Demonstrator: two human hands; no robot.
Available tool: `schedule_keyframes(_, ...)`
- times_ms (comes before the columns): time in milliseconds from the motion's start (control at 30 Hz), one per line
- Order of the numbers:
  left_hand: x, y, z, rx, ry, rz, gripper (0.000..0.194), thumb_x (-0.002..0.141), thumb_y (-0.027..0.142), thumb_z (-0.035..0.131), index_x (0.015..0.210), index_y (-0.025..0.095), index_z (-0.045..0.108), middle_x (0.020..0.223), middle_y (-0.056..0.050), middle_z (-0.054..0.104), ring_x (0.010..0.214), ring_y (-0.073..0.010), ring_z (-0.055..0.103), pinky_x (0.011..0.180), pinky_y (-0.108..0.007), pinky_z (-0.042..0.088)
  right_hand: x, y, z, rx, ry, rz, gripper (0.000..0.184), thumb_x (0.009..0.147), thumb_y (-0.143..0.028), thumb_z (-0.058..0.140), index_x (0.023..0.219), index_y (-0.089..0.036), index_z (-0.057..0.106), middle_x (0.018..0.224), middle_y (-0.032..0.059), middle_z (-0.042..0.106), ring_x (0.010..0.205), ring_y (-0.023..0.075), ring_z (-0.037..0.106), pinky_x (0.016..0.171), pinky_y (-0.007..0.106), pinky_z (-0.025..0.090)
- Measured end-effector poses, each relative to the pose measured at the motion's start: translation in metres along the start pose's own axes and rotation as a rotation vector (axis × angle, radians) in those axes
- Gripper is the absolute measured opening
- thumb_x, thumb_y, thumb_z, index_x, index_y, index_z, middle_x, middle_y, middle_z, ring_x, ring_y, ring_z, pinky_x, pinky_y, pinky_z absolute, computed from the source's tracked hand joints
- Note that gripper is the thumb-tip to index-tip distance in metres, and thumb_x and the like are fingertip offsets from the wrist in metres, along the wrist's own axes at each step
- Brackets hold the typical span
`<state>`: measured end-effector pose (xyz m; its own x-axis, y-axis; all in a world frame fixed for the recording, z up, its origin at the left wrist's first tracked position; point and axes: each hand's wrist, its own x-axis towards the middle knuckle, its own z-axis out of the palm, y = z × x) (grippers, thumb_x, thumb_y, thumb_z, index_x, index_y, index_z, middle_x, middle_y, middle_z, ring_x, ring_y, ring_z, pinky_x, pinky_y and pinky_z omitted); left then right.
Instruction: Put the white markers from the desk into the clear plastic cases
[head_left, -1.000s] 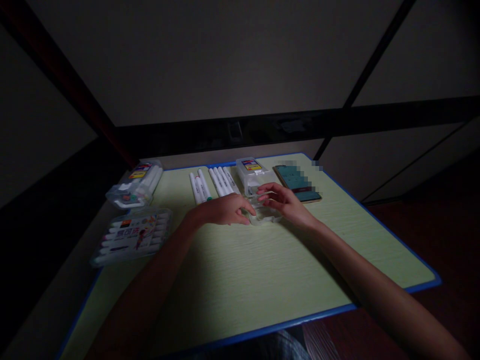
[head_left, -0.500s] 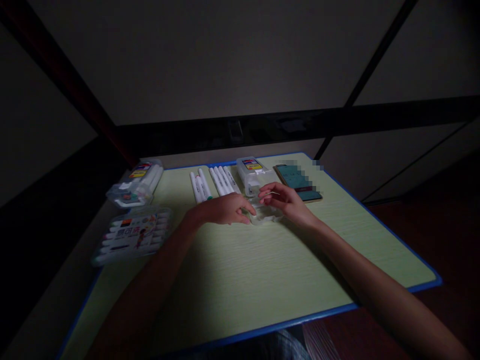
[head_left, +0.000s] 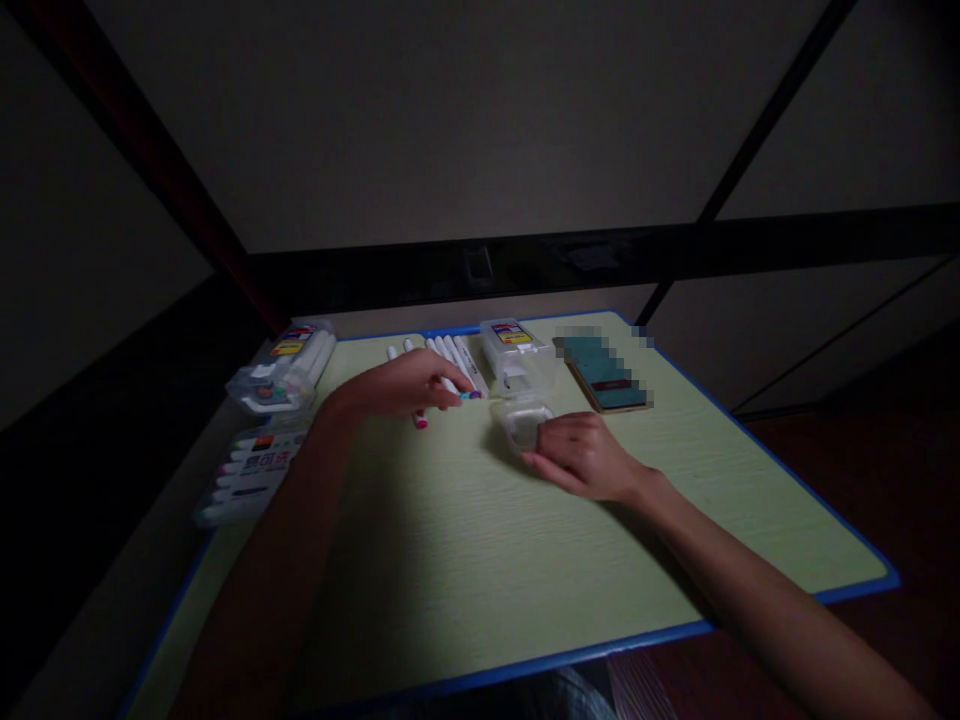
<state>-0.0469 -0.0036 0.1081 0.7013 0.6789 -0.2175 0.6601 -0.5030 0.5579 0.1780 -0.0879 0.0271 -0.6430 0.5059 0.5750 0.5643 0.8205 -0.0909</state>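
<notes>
My left hand (head_left: pixel 401 385) is over the white markers (head_left: pixel 469 362) lying in a row, its index finger and thumb apart at the blue and purple caps (head_left: pixel 471 395). Whether the fingertips touch these caps is hard to see. Below the palm, a red marker cap (head_left: pixel 421 421) pokes out. My right hand (head_left: pixel 577 455) is closed on the near edge of the clear lid (head_left: pixel 517 425) of an open plastic case (head_left: pixel 519 360). The case body stands behind that lid, with a coloured label on top.
On the left, a clear case of markers (head_left: pixel 289 365) sits behind a flat pack of markers (head_left: pixel 251 475), which my left forearm partly covers. A phone (head_left: pixel 604 370), partly pixelated, lies right of the open case. The green table (head_left: pixel 480 570) has a blue edge.
My left hand has left the clear lid and moved left and up to the markers, uncovering coloured caps. My right hand has come down and closed on the lid's near edge.
</notes>
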Motion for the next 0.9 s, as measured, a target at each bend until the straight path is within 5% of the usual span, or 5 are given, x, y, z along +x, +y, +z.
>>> schedule_keyframes(233, -0.012, -0.031, -0.023, 0.091, 0.249, -0.298, 0.029, 0.076, 0.026, 0.051, 0.097, 0.013, 0.064, 0.068, -0.002, 0.062, 0.051, -0.0072, 0.05, 0.047, -0.016, 0.037, 0.001, -0.014, 0.009, -0.129, -0.108, -0.174, 0.039, 0.091, -0.026, 0.036, 0.057, -0.017, 0.053, 0.051, -0.001, 0.052, 0.048, 0.0098, 0.043, 0.052, 0.027, 0.028)
schedule_keyframes(367, -0.005, -0.052, -0.017, 0.167, 0.294, -0.414, 0.02, 0.076, 0.025, 0.049, 0.084, 0.013, 0.063, 0.065, -0.002, 0.061, 0.051, -0.0081, 0.051, 0.047, -0.016, 0.037, 0.001, -0.016, 0.013, -0.122, -0.16, -0.201, 0.039, 0.091, -0.025, 0.037, 0.057, -0.017, 0.054, 0.052, -0.001, 0.054, 0.048, 0.0094, 0.044, 0.051, 0.028, 0.028)
schedule_keyframes(500, 0.006, -0.068, -0.006, 0.262, 0.356, -0.566, 0.023, 0.079, 0.025, 0.044, 0.095, 0.014, 0.055, 0.065, -0.003, 0.062, 0.053, -0.0114, 0.055, 0.051, -0.02, 0.038, 0.001, -0.016, 0.012, -0.122, -0.183, -0.194, 0.039, 0.091, -0.025, 0.036, 0.058, -0.017, 0.055, 0.053, -0.0009, 0.054, 0.048, 0.0098, 0.045, 0.05, 0.029, 0.028)
schedule_keyframes(900, 0.02, -0.096, 0.012, 0.311, 0.293, -0.627, 0.029, 0.079, 0.029, 0.042, 0.102, 0.016, 0.053, 0.103, -0.014, 0.063, 0.098, -0.0241, 0.059, 0.072, -0.028, 0.043, 0.0, -0.015, 0.014, -0.102, -0.208, -0.172, 0.038, 0.092, -0.026, 0.036, 0.06, -0.017, 0.055, 0.054, 0.0002, 0.056, 0.049, 0.0098, 0.048, 0.05, 0.028, 0.028)
